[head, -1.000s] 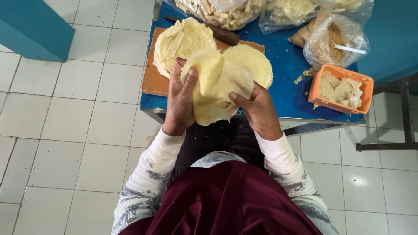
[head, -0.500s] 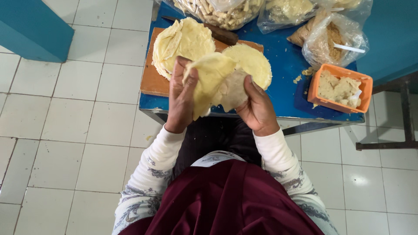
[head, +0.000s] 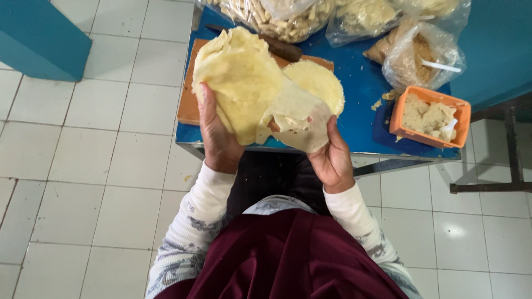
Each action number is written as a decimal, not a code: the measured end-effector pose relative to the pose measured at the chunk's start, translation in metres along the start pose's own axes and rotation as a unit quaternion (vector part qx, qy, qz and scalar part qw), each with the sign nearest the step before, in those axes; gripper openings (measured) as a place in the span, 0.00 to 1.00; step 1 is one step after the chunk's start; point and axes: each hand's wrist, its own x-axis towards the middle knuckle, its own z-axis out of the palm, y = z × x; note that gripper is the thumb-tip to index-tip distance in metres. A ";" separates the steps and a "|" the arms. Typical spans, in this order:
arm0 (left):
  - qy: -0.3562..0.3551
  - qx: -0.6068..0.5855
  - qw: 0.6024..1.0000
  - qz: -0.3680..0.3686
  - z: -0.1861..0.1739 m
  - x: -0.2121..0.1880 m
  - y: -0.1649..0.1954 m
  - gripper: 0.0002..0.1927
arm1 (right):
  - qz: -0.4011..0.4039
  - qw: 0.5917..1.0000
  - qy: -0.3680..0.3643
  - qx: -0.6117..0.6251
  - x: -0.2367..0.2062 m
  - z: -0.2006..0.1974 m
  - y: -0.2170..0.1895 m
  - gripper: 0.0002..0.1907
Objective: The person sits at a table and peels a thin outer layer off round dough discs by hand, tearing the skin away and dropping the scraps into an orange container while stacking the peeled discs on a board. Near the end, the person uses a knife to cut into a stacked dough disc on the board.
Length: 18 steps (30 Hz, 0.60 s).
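Pale dough sheets, peeled apart mid-air over blue table.
Pinched by left hand and right hand, fingers closed; thin sheet likely to tear if pulled unevenly.

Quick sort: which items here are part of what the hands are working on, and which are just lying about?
In hand:
- left hand holding thin pale yellow dough sheets
- right hand peeling one pale sheet off the stack

Lying about:
- brown wooden board
- round yellow sheet on board
- orange plastic tub of crumbly filling
- clear plastic bags
- blue table
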 end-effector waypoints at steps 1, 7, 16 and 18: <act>0.007 0.003 1.000 0.010 -0.001 0.001 0.001 0.30 | -0.005 1.000 0.017 -0.021 -0.003 -0.002 -0.002 0.25; 0.050 0.101 0.988 0.110 -0.013 -0.003 0.000 0.23 | 0.031 0.999 -0.002 -0.014 -0.017 -0.016 -0.016 0.22; 0.065 0.037 0.988 0.138 -0.027 0.004 0.023 0.23 | -0.057 0.995 0.053 -0.061 -0.032 -0.030 -0.063 0.20; 0.059 0.046 0.985 0.153 -0.029 0.005 0.030 0.24 | -0.066 0.994 0.058 -0.057 -0.035 -0.028 -0.076 0.20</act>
